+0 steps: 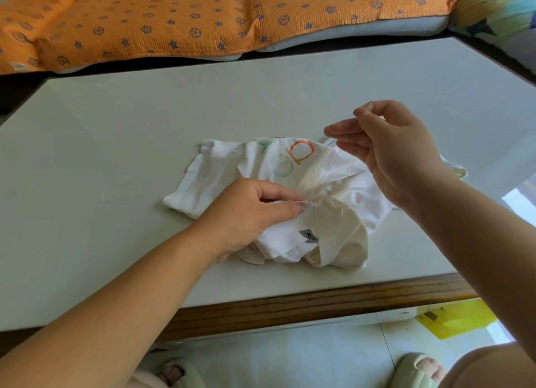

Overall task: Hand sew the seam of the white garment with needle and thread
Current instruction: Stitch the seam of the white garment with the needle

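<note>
A crumpled white garment (293,167) with orange and green letters and a grey tag lies in the middle of the pale table (145,126). My left hand (246,213) pinches a fold of the fabric at the seam, thumb and forefinger together. My right hand (388,152) is raised above and right of the garment, pinching a thin needle (369,104) whose tip pokes up past the fingertips. A fine white thread (329,170) runs taut from the right hand down to the pinched seam.
A loose loop of thread (111,197) lies on the table left of the garment. An orange patterned cushion (174,19) lines the far side. The table's wooden front edge (290,306) is close to me; a yellow object (455,318) lies on the floor.
</note>
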